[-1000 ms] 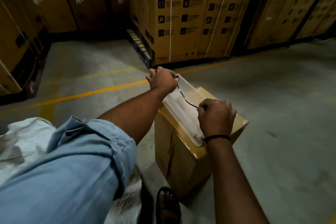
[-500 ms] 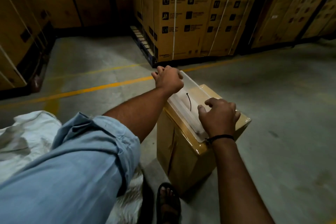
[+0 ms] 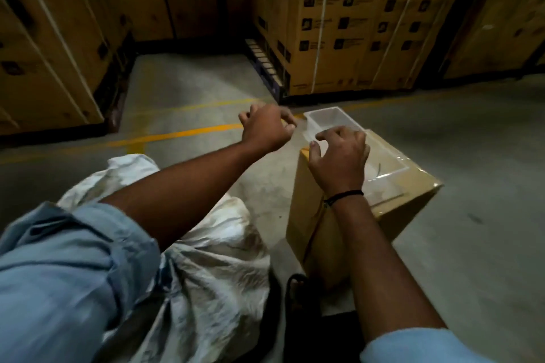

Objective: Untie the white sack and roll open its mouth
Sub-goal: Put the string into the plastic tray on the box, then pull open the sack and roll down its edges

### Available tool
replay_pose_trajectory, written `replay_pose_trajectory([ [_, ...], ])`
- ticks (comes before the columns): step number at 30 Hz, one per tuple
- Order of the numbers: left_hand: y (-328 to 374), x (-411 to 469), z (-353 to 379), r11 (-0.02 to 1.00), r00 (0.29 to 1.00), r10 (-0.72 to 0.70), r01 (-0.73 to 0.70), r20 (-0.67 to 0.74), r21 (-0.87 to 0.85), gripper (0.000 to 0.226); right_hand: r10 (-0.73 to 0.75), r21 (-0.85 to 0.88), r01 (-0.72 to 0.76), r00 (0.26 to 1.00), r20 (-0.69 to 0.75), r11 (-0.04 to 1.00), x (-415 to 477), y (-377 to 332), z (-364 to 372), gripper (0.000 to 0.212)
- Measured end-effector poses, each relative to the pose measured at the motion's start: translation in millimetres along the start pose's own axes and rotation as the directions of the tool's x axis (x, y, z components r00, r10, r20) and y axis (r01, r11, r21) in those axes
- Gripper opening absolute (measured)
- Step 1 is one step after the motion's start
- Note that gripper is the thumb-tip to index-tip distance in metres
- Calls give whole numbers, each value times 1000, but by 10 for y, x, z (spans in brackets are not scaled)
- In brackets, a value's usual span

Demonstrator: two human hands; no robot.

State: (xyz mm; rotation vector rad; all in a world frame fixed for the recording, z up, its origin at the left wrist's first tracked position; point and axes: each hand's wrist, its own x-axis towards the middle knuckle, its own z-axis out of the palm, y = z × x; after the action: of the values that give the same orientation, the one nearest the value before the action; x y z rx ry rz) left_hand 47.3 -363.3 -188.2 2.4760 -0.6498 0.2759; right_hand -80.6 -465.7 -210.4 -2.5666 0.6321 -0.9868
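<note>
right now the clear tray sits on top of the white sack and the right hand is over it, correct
Not quite. The clear tray sits on top of the cardboard box, not on the white sack, which lies on the floor to the left of the box. The right hand is over the tray, as you said. The head view shows this.

Clear tray (image 3: 327, 119) on cardbd box (image 3: 407, 215); stacked ctns (image 3: 339, 23) behind.

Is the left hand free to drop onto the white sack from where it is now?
Probably yes. The left hand hangs just past the white sack, which lies right under that forearm, with nothing between. Whether its curled fingers hold anything is unclear.
</note>
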Motion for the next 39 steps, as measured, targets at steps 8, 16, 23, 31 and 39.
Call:
replay_pose_trajectory([
  [8,-1388,-1011,-901,974,973,-225,225,-54,-6,14,-292,191,258,939,180,947,-450,-1317,492,19],
  [16,-2770,-2013,-1489,852,823,-521,517,-229,-79,11,-604,294,528,701,379,797,-1010,-2284,1091,16],
  [23,-3455,-2167,-1467,754,730,-640,656,-237,-16,37,-641,330,554,597,483,765,-1236,-2655,1513,15],
  [31,-3864,-1973,-1422,563,563,-826,826,-10,1,55,-672,383,555,554,491,738,-1371,-3052,1940,14],
  [39,-3832,-2001,-1591,825,825,-565,565,-12,-22,38,-767,344,690,520,376,636,-1301,-3215,2102,63],
])
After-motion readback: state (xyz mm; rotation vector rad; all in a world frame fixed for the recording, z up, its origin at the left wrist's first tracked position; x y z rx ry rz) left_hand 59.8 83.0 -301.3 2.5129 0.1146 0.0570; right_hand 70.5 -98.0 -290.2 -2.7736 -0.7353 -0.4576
